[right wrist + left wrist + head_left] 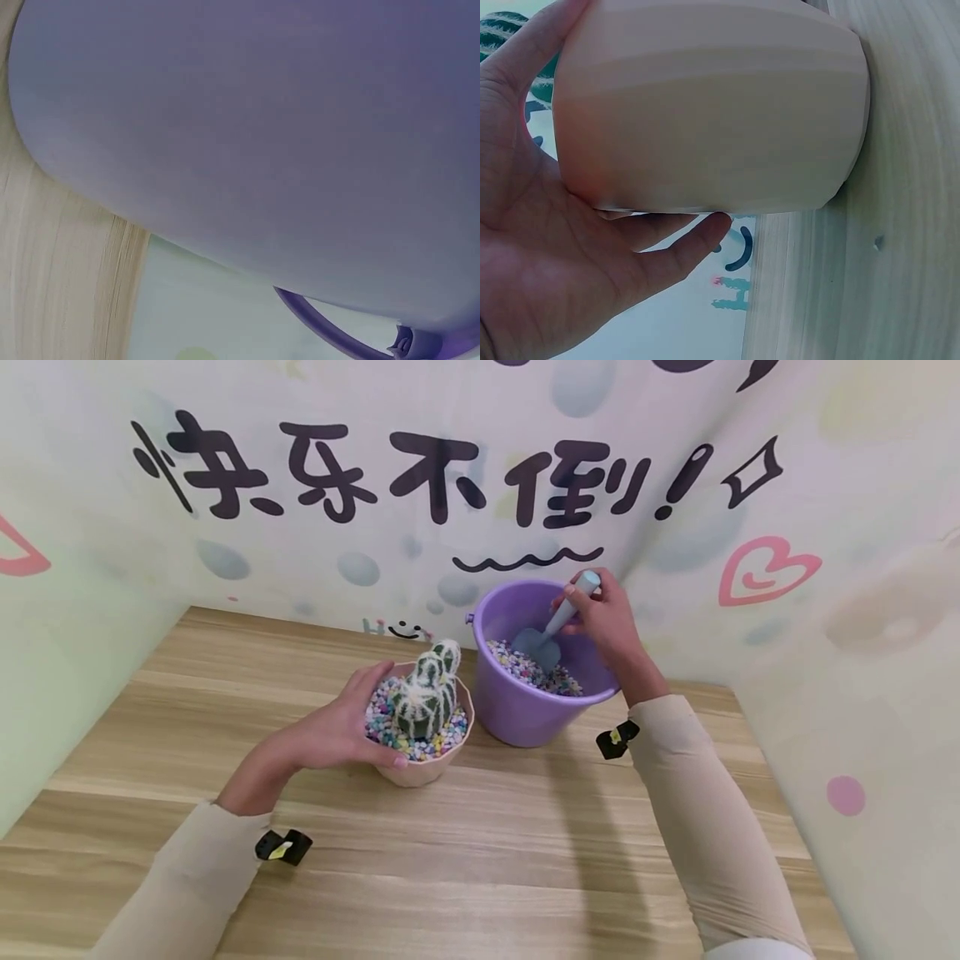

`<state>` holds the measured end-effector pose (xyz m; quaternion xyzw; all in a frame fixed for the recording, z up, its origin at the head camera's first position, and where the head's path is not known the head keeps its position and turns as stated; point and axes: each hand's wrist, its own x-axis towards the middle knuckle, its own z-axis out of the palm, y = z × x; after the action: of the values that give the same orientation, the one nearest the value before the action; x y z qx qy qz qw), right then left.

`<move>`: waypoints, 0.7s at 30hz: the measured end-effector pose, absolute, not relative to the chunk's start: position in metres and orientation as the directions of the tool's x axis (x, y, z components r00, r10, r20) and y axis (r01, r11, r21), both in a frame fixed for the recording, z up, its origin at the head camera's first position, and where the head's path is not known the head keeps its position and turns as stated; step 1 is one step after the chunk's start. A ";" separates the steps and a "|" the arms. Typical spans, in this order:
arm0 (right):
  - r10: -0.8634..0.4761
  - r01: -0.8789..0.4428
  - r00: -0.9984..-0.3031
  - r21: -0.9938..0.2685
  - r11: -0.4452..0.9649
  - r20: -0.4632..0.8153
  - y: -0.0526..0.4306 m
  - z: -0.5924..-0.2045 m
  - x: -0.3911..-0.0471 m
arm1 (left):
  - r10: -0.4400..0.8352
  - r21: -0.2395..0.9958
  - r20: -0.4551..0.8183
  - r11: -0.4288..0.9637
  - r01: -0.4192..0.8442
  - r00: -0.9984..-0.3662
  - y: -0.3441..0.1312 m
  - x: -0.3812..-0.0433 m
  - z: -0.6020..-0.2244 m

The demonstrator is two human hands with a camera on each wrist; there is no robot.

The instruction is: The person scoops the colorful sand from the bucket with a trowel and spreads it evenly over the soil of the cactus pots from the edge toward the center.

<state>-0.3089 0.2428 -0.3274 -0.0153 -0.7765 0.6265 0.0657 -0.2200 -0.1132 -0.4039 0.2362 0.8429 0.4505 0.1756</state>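
My left hand [337, 727] grips a pale peach flower pot [420, 774] from its left side, thumb at the front of the rim and fingers behind. In the pot stands a green cactus [423, 702] with white fuzzy ribs, among small multicoloured pebbles [381, 714]. The left wrist view shows the pot's smooth wall [712, 135] against the palm side. My right hand [611, 618] holds the grey-blue handle of a small shovel [566, 614], tilted into a purple bucket [517, 718]. The shovel's blade rests among pebbles [517, 667] in the bucket. Only the bucket's outside fills the right wrist view; that hand is hidden there.
Pot and bucket stand side by side on a wood-grain table [465, 877], near its back edge. Behind rises a white printed cloth [420, 552] with dark characters, and more cloth flanks both sides. The bucket's purple carrying handle [322, 326] hangs at its side.
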 end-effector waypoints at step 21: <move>0.187 -0.031 -0.981 -0.997 0.078 0.045 0.251 -0.325 -0.308 | 0.612 0.854 -0.069 0.444 0.270 -0.788 -0.118 -0.233 -0.404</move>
<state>-0.3083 0.2509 -0.3250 -0.0535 -0.7296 0.6770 0.0806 -0.2327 -0.1176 -0.4043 0.2660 0.8287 0.4554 0.1876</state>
